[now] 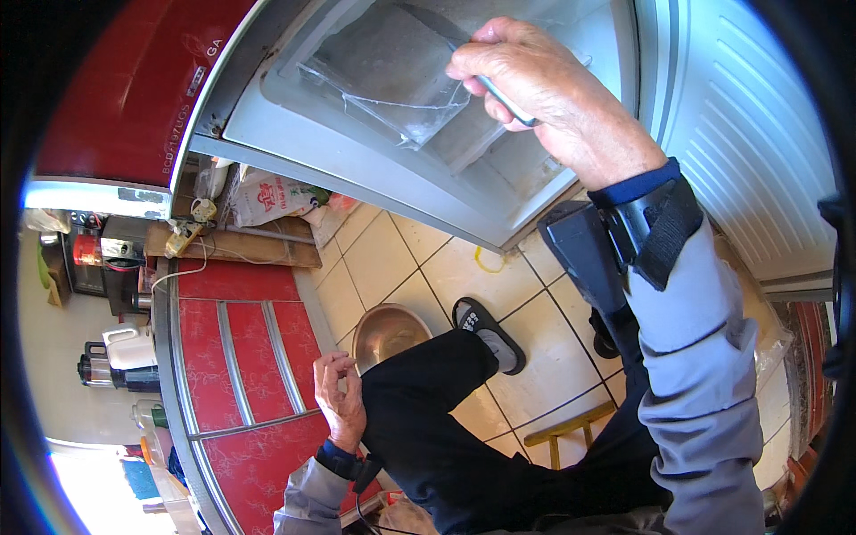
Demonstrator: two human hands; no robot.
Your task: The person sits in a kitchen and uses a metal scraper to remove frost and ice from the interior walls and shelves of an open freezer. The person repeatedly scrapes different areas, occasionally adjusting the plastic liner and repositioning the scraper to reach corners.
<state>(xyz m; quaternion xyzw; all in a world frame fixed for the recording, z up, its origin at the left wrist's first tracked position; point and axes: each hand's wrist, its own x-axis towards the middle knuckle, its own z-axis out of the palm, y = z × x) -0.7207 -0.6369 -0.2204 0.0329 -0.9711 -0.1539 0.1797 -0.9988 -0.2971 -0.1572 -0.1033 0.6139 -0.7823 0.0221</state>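
My right hand is closed round the handle of a knife, its blade reaching into the open compartment of a refrigerator. Below the blade a sheet of ice or clear plastic with a jagged white edge spans part of the compartment; which of the two it is I cannot tell. My left hand rests beside my bent knee, fingers curled and apart, with nothing seen in it. A metal basin stands on the floor just past that knee.
The ribbed refrigerator door stands open at the right. Red cabinets line the left side, below a wooden board with a power strip and a plastic bag. A yellow wooden stool shows between my legs on the tiled floor.
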